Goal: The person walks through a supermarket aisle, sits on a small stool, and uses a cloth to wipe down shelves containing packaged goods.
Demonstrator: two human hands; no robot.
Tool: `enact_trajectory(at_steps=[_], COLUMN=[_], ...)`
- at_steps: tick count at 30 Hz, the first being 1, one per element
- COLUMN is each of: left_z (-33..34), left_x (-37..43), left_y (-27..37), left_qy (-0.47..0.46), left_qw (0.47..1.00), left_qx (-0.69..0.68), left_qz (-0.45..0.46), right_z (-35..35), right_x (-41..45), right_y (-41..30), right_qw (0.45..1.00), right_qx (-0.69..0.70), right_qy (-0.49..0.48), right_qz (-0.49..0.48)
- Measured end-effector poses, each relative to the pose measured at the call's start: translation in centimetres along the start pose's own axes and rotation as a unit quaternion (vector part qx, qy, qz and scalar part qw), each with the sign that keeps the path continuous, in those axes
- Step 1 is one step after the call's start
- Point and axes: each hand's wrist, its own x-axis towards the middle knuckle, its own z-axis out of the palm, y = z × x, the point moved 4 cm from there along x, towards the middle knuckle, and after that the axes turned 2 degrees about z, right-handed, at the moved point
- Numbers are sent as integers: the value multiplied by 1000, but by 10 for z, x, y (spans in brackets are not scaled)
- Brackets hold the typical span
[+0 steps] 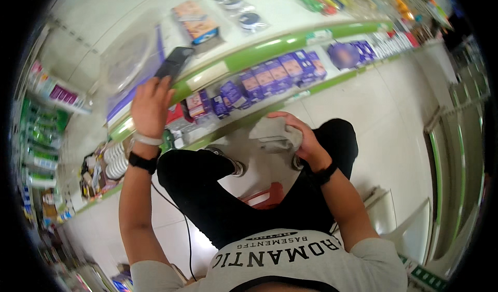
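At the front edge of the upper white shelf, my left hand has its fingers on the lower end of a dark phone-like object; whether they grip it or only touch it is unclear. My right hand holds a crumpled grey cloth above the floor, between my knees. Near the dark object lie a round clear plastic item with a purple edge and an orange and blue box. Purple boxes stand in a row on the shelf below.
Round packaged items and colourful packs lie farther along the upper shelf. Green packages hang at the left. White coiled items sit low on the left. A red object is on the floor between my legs. Metal shelving stands at the right.
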Motion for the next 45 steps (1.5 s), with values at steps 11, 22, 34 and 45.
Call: enact_trajectory(at_steps=[11,22,34,45], left_z=[12,53,268,468], left_x=[2,55,125,159], left_y=[53,173,319,383], left_qy=[97,18,-351,-453], left_qw=[994,936,670,323], left_qx=[-58,-317,-649,-758], left_qz=[-11,151,-85,-340], right_z=[-61,-112,-190,-502], right_x=[-33,-59,120,227], right_y=[-11,-179,-185,-222], right_qw=[994,961,969,812], right_qx=[11,-169,-211,-530], right_qy=[92,204,61,237], right_qz=[60,-84,111,-61])
